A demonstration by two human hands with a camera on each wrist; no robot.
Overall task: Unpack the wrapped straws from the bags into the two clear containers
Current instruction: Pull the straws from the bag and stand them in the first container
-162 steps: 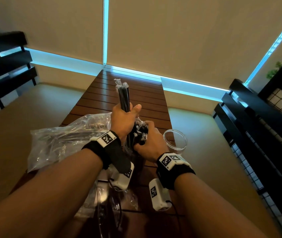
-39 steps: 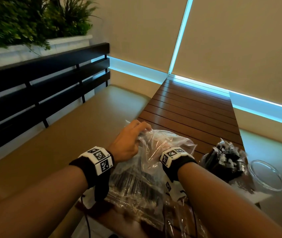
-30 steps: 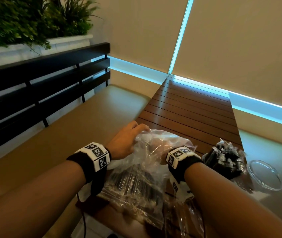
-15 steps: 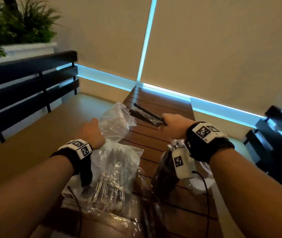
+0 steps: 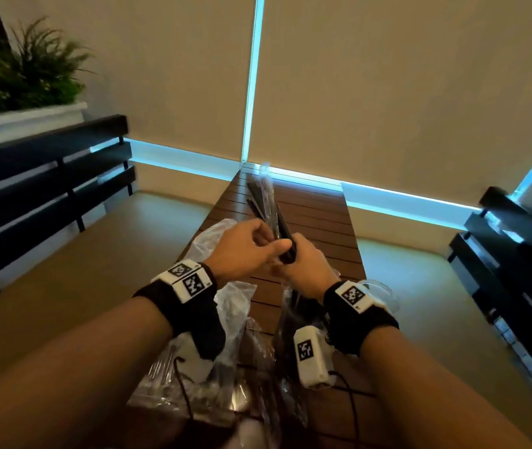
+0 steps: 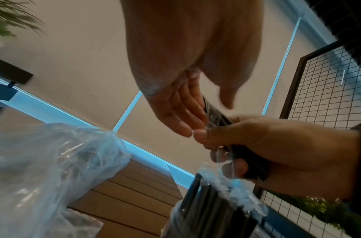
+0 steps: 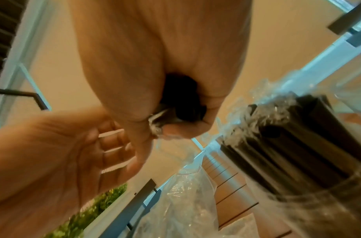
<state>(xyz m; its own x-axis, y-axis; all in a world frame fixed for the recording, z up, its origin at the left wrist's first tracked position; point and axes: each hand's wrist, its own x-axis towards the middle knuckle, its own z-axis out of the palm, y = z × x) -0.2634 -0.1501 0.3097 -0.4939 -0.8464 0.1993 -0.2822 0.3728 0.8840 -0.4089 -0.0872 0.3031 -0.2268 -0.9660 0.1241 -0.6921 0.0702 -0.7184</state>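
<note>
My right hand (image 5: 303, 267) grips the lower end of a bundle of black wrapped straws (image 5: 267, 205) that points away over the wooden table (image 5: 319, 222). My left hand (image 5: 245, 254) is beside it, and its nearly straight fingers (image 6: 181, 116) touch the bundle, with the thumb held apart. A clear container packed with black straws (image 7: 297, 153) stands just below my right wrist. The second clear container (image 5: 384, 290) shows only partly behind that wrist. The clear plastic bag (image 5: 212, 234) of straws lies under my left forearm.
Tan bench cushions (image 5: 63, 286) run along both sides of the narrow table. Black slatted backrests (image 5: 47, 189) stand at left and right. A planter with green plants (image 5: 24, 92) sits at upper left. Loose plastic wrap (image 5: 258, 384) covers the table's near end.
My left hand has let go of the bag's mouth and come over to the straw bundle. The right hand has drawn the bundle nearer, so it now points away.
</note>
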